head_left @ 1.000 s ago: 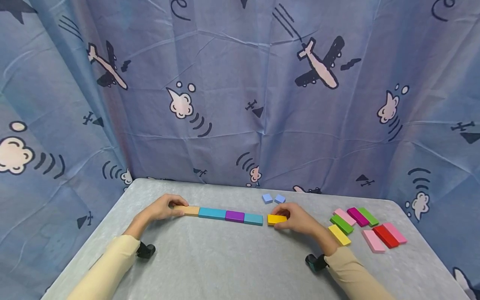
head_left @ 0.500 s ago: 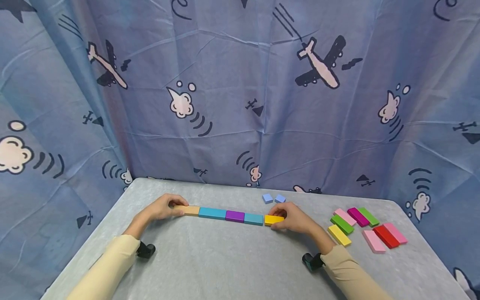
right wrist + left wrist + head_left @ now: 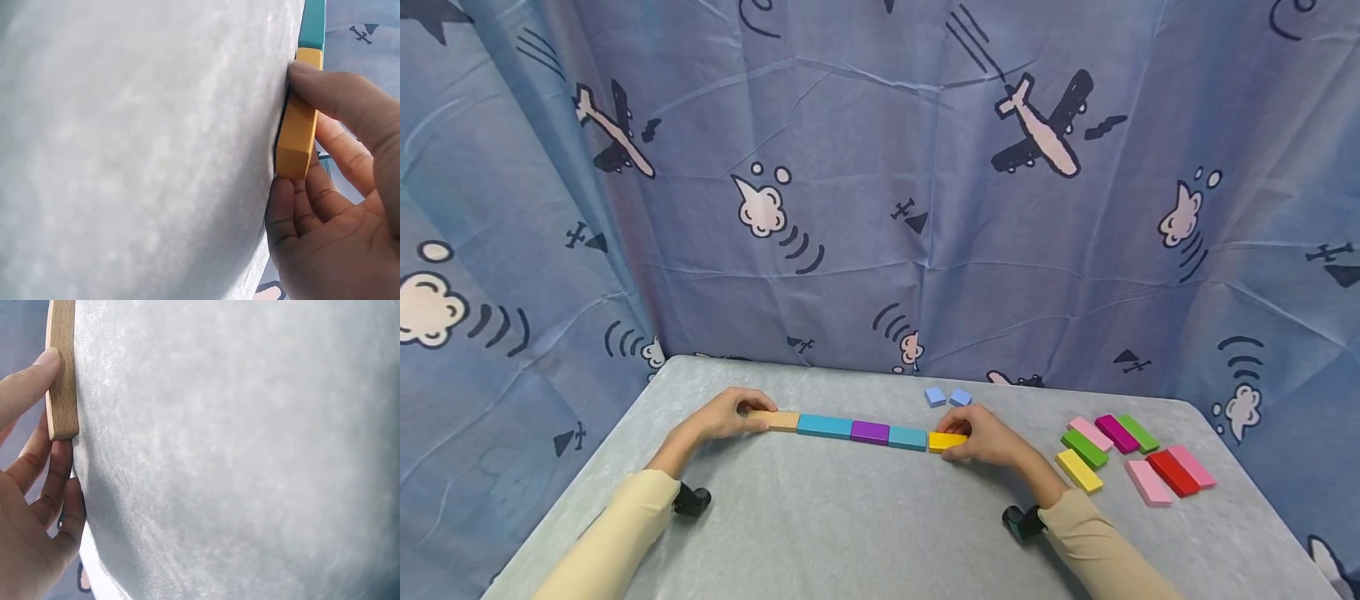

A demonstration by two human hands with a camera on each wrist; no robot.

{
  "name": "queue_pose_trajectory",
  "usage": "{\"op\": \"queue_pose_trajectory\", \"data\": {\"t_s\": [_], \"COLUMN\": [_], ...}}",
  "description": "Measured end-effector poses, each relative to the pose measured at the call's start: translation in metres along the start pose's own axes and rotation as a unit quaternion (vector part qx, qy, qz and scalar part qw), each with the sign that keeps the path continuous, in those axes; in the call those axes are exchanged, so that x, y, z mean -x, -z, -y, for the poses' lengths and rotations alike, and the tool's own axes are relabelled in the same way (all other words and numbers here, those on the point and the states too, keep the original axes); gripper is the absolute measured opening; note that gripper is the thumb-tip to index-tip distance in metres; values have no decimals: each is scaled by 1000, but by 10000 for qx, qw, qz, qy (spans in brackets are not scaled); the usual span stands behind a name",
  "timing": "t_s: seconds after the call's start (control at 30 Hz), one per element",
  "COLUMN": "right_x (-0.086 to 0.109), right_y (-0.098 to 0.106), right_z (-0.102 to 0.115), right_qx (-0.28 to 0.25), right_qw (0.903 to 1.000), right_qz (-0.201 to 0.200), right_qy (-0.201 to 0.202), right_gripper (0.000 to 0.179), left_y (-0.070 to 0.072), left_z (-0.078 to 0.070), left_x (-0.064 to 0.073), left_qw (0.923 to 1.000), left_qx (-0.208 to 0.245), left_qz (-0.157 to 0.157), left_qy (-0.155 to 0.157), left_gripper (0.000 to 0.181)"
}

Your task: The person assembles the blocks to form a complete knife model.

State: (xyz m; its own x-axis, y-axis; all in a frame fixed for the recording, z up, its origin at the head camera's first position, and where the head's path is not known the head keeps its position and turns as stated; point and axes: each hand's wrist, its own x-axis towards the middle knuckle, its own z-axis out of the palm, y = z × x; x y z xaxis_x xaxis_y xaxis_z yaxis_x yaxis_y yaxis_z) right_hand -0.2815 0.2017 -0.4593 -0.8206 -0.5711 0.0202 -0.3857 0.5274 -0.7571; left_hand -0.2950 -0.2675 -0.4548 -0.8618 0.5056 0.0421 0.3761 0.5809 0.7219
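A row of flat blocks lies end to end across the table. My left hand [image 3: 732,413] pinches the natural-wood block [image 3: 784,422] at the row's left end, thumb on its near side in the left wrist view. Rightward follow a long blue block [image 3: 824,427], a purple block [image 3: 870,432] and a shorter teal block [image 3: 907,438]. At the right end my right hand [image 3: 988,435] grips a yellow-orange block [image 3: 946,442] between thumb and fingers. In the right wrist view this yellow-orange block [image 3: 298,134] sits against the teal block [image 3: 313,26], or very nearly so.
Two small light-blue blocks [image 3: 936,397] lie behind the row. To the right of my right hand are several loose blocks, among them a yellow block [image 3: 1078,471], a red block [image 3: 1172,473] and a magenta block [image 3: 1116,433]. A patterned curtain [image 3: 850,208] hangs behind the table [image 3: 820,533].
My right hand has slid the yellow-orange block left, narrowing the gap to the teal block. The left hand and the rest of the row have stayed put.
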Motion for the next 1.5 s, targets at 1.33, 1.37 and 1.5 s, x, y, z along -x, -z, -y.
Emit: {"op": "queue_pose_trajectory", "data": {"t_s": [1.33,1.37,1.5], "right_x": [72,77,94], "right_y": [61,66,86], "right_z": [-21,-23,-29], "right_qx": [-193,-196,-224], "right_qw": [9986,9986,9987], "right_qz": [-484,-467,-440], "right_qy": [-107,-167,-162], "right_gripper": [29,30,35], "left_y": [-1,-1,-1], "left_z": [2,2,0], "left_x": [1,1,0], "left_qw": [10000,9999,9999], "left_qx": [-25,-25,-20], "left_qz": [-33,-29,-27], "left_qy": [-86,-94,-103], "left_gripper": [21,21,21]}}
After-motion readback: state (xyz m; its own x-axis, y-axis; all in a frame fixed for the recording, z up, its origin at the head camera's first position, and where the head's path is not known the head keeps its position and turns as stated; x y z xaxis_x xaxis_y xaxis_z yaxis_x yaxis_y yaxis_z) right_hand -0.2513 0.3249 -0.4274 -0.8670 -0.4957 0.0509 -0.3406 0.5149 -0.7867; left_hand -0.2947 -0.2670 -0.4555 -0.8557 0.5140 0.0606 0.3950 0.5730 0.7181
